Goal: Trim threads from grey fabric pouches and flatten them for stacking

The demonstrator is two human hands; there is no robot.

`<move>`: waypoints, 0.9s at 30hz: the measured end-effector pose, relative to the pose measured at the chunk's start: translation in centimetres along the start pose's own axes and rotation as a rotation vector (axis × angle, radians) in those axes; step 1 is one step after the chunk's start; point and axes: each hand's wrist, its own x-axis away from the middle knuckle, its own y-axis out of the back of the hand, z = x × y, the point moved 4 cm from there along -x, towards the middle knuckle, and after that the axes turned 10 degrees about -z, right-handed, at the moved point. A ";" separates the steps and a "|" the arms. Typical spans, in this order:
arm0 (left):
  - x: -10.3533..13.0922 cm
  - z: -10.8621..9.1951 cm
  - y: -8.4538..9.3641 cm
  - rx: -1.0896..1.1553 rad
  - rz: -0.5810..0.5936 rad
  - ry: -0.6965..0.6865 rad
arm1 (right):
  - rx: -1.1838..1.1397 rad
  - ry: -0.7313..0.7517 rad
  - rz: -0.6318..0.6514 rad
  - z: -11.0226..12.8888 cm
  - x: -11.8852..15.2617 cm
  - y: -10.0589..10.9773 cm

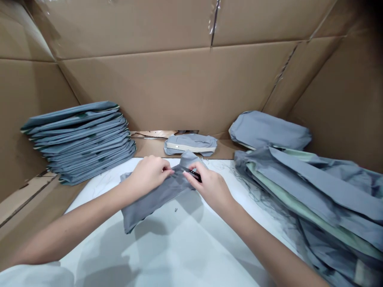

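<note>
A grey fabric piece lies on the white table in front of me. My left hand pinches its upper edge with fingers closed on the cloth. My right hand holds a small dark tool, which looks like thread snips, with its tip at the fabric edge right beside my left fingertips. The two hands nearly touch.
A neat stack of folded grey pieces stands at the left. A loose heap of grey and pale green pieces fills the right. A small grey piece lies behind. Cardboard walls enclose the table.
</note>
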 end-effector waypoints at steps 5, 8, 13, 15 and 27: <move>-0.1 1.2 0.7 0.170 -0.066 0.148 | 0.033 0.024 0.029 0.1 0.0 -0.5; -0.5 1.8 0.8 0.240 -0.091 0.204 | 0.042 0.027 0.042 0.2 0.0 -0.7; -0.7 2.1 0.9 0.265 -0.103 0.206 | 0.068 0.054 0.022 0.8 -0.1 -0.5; -0.7 2.0 1.1 0.242 -0.131 0.177 | 0.066 0.070 0.012 1.3 -0.5 -0.1; 0.0 2.1 1.2 0.142 -0.289 0.008 | 0.210 0.203 0.135 4.3 -3.7 0.0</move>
